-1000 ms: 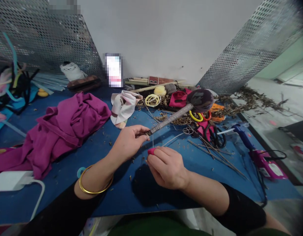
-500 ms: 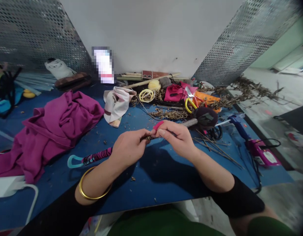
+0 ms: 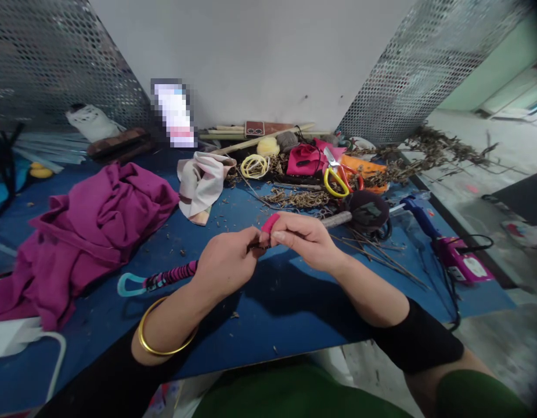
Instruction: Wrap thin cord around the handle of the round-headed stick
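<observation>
A stick wound with purple and black cord point(image 3: 171, 275) slants across in front of me, with a turquoise loop point(image 3: 131, 284) at its left end. Its grey shaft point(image 3: 337, 219) reappears right of my hands and meets a dark, padded round head point(image 3: 367, 210). My left hand point(image 3: 227, 261) is closed around the middle of the stick. My right hand point(image 3: 309, 239) is closed too, thumb and forefinger pinched on the stick beside the left fingertips. Something pink point(image 3: 270, 222) covers the right forefinger's tip; whether it is cloth or a finger cover I cannot tell. Any thread between the fingers is hidden.
Purple cloth point(image 3: 107, 203) lies left, a pale cloth point(image 3: 202, 183) behind my hands. Yellow-handled scissors point(image 3: 337, 181), yellow cord point(image 3: 255, 167) and dried stalks point(image 3: 301, 197) sit at the back. A blue glue gun point(image 3: 418, 215) lies right, near a pink box point(image 3: 464, 261).
Both hands have shifted slightly left relative to the view, and the right hand has drawn closer to the left along the stick. The camera view has also turned a little.
</observation>
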Demonstrator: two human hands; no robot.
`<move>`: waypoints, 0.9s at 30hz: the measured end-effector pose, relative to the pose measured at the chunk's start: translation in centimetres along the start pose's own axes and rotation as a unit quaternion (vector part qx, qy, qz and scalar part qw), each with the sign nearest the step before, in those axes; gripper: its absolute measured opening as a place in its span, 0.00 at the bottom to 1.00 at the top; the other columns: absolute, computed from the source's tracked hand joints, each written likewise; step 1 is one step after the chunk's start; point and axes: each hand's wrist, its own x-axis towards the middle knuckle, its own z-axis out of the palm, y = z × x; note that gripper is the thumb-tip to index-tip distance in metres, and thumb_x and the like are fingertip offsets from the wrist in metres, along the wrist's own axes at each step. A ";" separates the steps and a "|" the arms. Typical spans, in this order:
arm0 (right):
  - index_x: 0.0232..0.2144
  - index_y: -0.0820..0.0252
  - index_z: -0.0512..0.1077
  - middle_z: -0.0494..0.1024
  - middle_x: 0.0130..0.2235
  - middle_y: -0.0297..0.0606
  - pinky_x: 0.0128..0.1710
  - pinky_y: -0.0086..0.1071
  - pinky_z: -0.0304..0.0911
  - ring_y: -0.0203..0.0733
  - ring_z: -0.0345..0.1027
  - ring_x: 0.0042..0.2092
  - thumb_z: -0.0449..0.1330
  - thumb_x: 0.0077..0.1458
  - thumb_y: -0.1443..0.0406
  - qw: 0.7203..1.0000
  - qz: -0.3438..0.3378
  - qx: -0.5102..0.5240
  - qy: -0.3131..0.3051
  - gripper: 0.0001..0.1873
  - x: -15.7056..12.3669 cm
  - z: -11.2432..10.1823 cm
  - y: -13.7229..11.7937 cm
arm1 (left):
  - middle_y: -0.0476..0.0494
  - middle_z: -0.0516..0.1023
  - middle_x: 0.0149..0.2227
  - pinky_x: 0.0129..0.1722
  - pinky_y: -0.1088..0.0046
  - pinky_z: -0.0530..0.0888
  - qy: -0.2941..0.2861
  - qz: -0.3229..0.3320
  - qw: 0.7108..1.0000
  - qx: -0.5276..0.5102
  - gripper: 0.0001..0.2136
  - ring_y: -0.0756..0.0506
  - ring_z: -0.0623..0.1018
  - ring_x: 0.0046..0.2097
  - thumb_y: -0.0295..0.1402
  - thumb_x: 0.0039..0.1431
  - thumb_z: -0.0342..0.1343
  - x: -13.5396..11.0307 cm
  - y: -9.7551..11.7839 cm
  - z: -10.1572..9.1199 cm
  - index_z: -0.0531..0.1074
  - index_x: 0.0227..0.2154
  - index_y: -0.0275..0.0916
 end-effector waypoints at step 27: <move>0.29 0.60 0.68 0.75 0.35 0.35 0.39 0.28 0.60 0.34 0.68 0.37 0.50 0.63 0.67 0.981 0.109 -0.151 0.063 0.11 -0.1 0.0 0.1 | 0.48 0.81 0.29 0.27 0.70 0.68 0.116 0.189 0.961 0.163 0.13 0.44 0.79 0.30 0.29 0.60 0.49 -0.6 -0.3 0.3 0.73 0.46 0.43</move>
